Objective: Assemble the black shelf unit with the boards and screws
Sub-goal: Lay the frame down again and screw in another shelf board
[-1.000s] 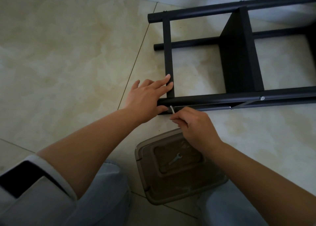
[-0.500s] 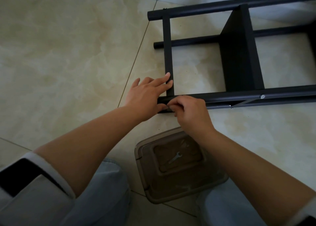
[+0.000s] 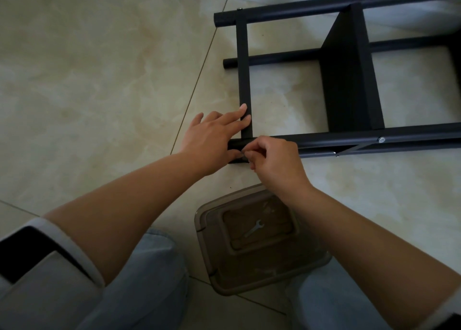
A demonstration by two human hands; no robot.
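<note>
The black shelf unit [image 3: 349, 80] lies on its side on the tiled floor, with round tubes, a flat crossbar and one black board fitted between them. My left hand [image 3: 214, 137] presses with straight fingers on the crossbar where it meets the near tube. My right hand [image 3: 272, 160] pinches a small metal hex key [image 3: 242, 153] at the near tube's left end, close to my left thumb. Only a sliver of the key shows between my fingers. A silver screw head [image 3: 381, 140] sits farther right on the near tube.
A brown plastic lid or tray [image 3: 214, 274] lies on the floor between my knees, with a small flat wrench [image 3: 254, 228] on it. Pale floor tiles stretch to the left. A wall base runs along the top behind the shelf.
My right hand moved up from just below the near tube onto its left end, turning the hex key so its shaft is now hidden. My left hand stayed in place.
</note>
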